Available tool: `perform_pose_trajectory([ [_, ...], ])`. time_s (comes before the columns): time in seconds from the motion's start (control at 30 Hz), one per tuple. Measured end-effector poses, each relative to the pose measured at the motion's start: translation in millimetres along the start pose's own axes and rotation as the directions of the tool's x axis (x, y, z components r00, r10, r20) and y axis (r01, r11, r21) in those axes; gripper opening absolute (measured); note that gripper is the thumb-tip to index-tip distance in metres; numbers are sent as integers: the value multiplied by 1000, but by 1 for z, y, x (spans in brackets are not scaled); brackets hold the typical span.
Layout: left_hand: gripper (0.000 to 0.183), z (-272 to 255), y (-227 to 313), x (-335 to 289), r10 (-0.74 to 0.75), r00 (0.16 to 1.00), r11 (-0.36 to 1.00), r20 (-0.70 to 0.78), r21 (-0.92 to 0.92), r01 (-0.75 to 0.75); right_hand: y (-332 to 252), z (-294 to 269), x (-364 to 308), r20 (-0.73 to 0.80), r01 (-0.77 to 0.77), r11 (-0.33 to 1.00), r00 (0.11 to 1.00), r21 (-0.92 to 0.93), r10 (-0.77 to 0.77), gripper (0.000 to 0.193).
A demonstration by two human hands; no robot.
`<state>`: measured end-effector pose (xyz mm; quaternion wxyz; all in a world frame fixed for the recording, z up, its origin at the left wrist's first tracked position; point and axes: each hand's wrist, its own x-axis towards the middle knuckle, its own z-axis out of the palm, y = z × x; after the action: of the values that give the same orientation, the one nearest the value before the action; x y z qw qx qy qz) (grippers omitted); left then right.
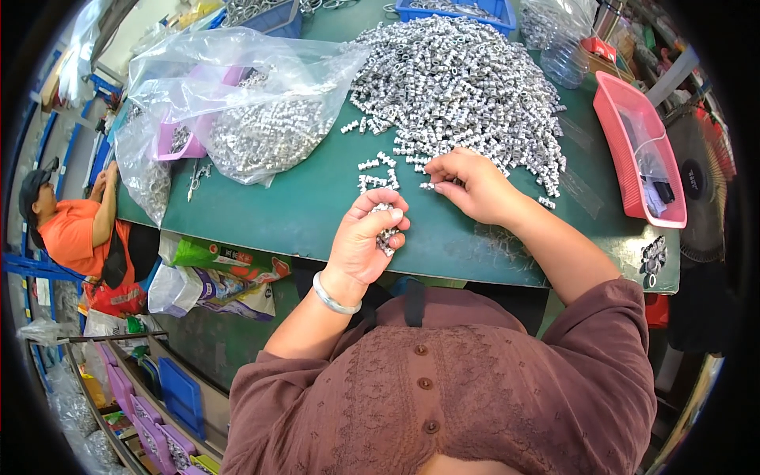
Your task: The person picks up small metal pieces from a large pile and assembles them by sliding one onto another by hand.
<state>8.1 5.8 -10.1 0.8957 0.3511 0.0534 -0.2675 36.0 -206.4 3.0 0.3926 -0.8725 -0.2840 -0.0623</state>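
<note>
My left hand (362, 237) is curled, palm up, around several small silvery metal fittings (386, 235). Beside it, my right hand (473, 186) pinches at one more small metal fitting (427, 186) by the table surface, thumb and forefinger close together. Just past my left hand lies a loose cluster of the same fittings (372, 176). A large heap of them (459, 95) rises behind my right hand. Each piece is short and ridged; finer detail is too small to tell.
A clear plastic bag (261, 134) of fittings and a lilac scoop (180, 142) lie at left. The green table (293, 214) bears a pink basket (645, 158) at right and blue bins (463, 12) at the back. Someone in orange (75, 237) sits far left.
</note>
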Motion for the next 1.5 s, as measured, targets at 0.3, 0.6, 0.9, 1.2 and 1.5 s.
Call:
perform_pose_trajectory([
  [0.3,16,17,-5,2,28,999,996,-21,86,-26,-16,-5,-7,-51,-6,852,998,524,38,30],
  [0.6,12,19,-11,7,40,996,999,80,8,-41,-27,-7,-8,-152,118,902,987,415,-59,31],
  [0.9,15,14,-8,12,-134,974,926,181,-327,189,-7,-16,-5,-186,95,995,978,12,-91,18],
  [1.2,18,13,-6,13,-152,959,870,238,-428,245,3,-12,-6,-143,61,977,985,-206,-91,15],
  [1.5,19,21,7,9,-105,977,897,183,-408,173,2,-10,-9,-76,29,918,995,-395,-64,16],
])
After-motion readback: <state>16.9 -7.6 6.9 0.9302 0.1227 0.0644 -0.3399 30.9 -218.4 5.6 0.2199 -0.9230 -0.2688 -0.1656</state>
